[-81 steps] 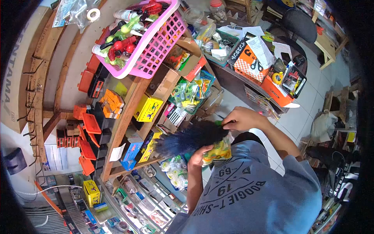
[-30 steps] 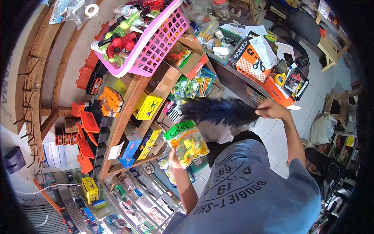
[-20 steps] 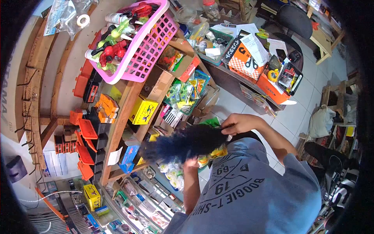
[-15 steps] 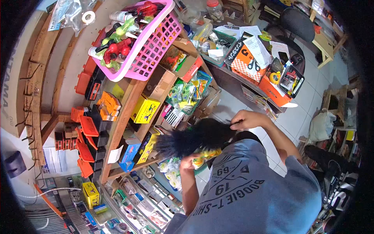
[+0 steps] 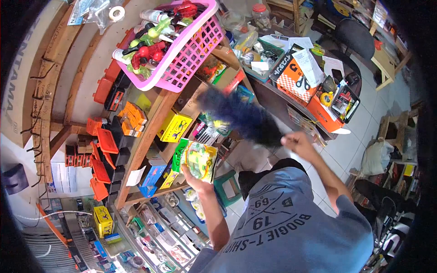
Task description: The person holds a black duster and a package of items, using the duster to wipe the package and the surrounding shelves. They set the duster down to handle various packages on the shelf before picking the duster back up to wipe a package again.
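Note:
My left hand (image 5: 196, 183) grips a clear plastic packet (image 5: 196, 159) of yellow and green items with a green header, held up close to the wooden shelf (image 5: 150, 136). My right hand (image 5: 296, 142) holds the handle of a dark blue feather duster (image 5: 236, 113), whose blurred head points up and left toward the boxes on the shelf. The duster is raised clear of the packet.
A pink basket (image 5: 182, 50) of spray bottles sits on top of the shelf. Yellow boxes (image 5: 175, 127) and orange and black cases (image 5: 107, 145) fill the shelf. A counter (image 5: 282, 102) with an orange box (image 5: 296, 77) stands behind. A glass display case (image 5: 159, 227) and a green stool (image 5: 227, 189) are below.
The duster swung up off the packet, from lying across it to pointing at the shelf boxes. My left hand lifted the packet up and left, so its face shows again.

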The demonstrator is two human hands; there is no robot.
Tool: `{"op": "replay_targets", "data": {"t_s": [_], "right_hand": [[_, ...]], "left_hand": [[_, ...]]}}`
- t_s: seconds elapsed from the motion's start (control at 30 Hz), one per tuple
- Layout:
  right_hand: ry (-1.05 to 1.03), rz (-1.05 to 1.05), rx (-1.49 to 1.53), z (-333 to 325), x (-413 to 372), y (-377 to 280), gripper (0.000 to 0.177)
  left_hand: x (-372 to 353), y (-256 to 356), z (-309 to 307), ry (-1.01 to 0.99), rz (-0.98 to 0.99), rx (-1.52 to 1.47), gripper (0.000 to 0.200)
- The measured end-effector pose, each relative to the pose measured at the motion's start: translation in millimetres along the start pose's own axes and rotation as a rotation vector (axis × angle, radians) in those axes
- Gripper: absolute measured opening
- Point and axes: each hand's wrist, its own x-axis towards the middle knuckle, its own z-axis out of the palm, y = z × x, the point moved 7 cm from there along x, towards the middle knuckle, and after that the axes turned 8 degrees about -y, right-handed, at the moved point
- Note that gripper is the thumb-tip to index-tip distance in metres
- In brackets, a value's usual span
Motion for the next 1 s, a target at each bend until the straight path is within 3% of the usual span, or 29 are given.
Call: {"op": "replay_targets", "data": {"t_s": [0.07, 0.13, 0.17, 0.2, 0.27, 0.33, 0.4, 0.47, 0.57, 0.6, 0.67, 0.7, 0.73, 0.8, 0.83, 0.87, 0.93, 0.97, 1.0], "right_hand": [[-0.184, -0.003, 0.02, 40.8, -7.3, 6.5, 0.033], [-0.237, -0.149, -0.138, 77.2, -18.0, -9.3, 0.031], [-0.28, 0.061, -0.191, 86.2, -27.0, -21.0, 0.031], [-0.166, -0.056, -0.22, 94.2, -24.9, -14.4, 0.031], [-0.166, 0.062, -0.224, 99.3, -19.6, -37.7, 0.033], [-0.161, 0.036, -0.257, 99.5, -15.6, -55.2, 0.032], [-0.143, 0.006, -0.294, 95.1, -18.0, -64.5, 0.032], [-0.193, 0.038, -0.406, 89.5, -24.2, -63.7, 0.029], [-0.222, -0.039, -0.421, 72.4, -44.5, -52.8, 0.025], [-0.226, -0.047, -0.424, 67.2, -49.5, -43.9, 0.025], [-0.27, 0.006, -0.319, 63.5, -55.9, -19.7, 0.022], [-0.239, -0.019, -0.284, 64.3, -55.4, -16.0, 0.02], [-0.247, -0.015, -0.287, 67.5, -52.7, -19.6, 0.02], [-0.099, 0.001, -0.264, 66.7, -40.5, -35.6, 0.023], [-0.059, 0.001, -0.277, 66.0, -30.6, -36.6, 0.022], [-0.062, 0.004, -0.278, 65.0, -24.8, -30.0, 0.022], [0.013, -0.08, -0.228, 61.2, -14.5, -27.4, 0.018], [-0.057, -0.053, -0.277, 60.5, -16.9, -29.7, 0.018], [-0.058, -0.063, -0.274, 55.9, -20.1, -32.0, 0.018]], "left_hand": [[9.4, -7.1, 1.4, -0.053, 0.005, -0.012, 0.063], [9.7, -16.2, -1.1, 0.113, -0.081, 0.136, 0.071], [10.4, -21.7, 2.6, 0.104, -0.076, 0.134, 0.071], [11.2, -31.2, 15.5, -0.038, -0.045, 0.053, 0.072], [7.7, -45.9, 43.7, -0.321, 0.012, -0.107, 0.075], [3.1, -52.9, 47.3, -0.353, -0.03, -0.255, 0.069], [5.4, -45.9, 55.1, -0.62, 0.027, -0.33, 0.054], [18.1, -37.2, 27.5, -0.641, 0.09, -0.32, 0.056], [32.1, -9.3, 22.6, -0.483, 0.071, -0.952, 0.064], [30.6, -3.2, 26.4, -0.488, 0.08, -0.951, 0.064], [23.0, 1.6, 31.5, -0.404, 0.078, -0.272, 0.068], [17.2, -4.6, 42.6, -0.447, 0.062, -0.305, 0.07], [10.7, -9.4, 40.8, -0.14, 0.206, -0.111, 0.07], [3.6, -22.3, 76.1, -0.528, 0.02, -0.624, 0.068], [-0.2, -30.4, 70.4, -0.243, -0.03, -0.375, 0.064], [-2.0, -25.7, 66.0, 0.009, 0.04, -0.162, 0.06], [9.8, -22.4, 60.4, -0.45, -0.074, -0.428, 0.054], [13.4, -23.1, 26.6, 0.012, -0.007, -0.173, 0.052], [19.8, -19.5, 18.5, 0.011, -0.018, -0.23, 0.052]]}}
